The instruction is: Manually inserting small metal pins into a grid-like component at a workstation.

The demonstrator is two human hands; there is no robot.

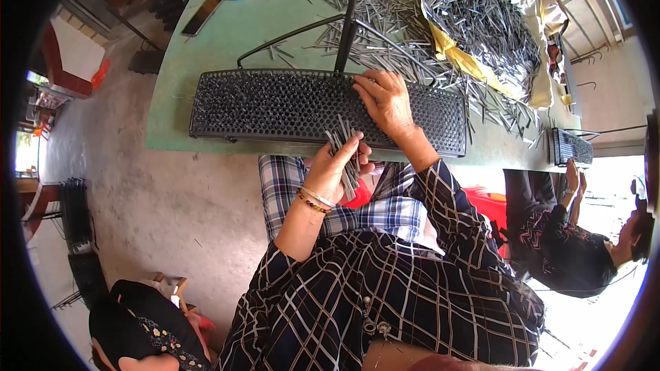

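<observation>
Head view, looking down over a green counter (227, 34). The left hand (330, 168), at lower centre of the frame, is closing its grip around a loose bundle of thin metal pins (344, 148), held just off the near edge of a long black perforated tray (275, 106). The right hand (385, 103) is resting flat on the tray at centre frame, fingers spread over the holes; whether it is pinching a single pin cannot be told.

More pins are lying scattered (385, 34) across the upper centre of the counter, and a large heap (481, 20) is sitting on yellow cloth (454, 51) at upper right. A dark rod (350, 14) is rising from the tray's far edge.

Risks, as judged from this arrangement:
- The bundle is fanning out above the lap, beyond the counter edge; a slackening grip is likely to be dropping pins onto the floor.
- The pin tips are pointing toward the palm and fingers, so a hurried push is risking a prick.
- The right palm is covering already filled holes; pressure there may be tilting or dislodging seated pins.

A second person (584, 247) is working at lower right, well apart.
</observation>
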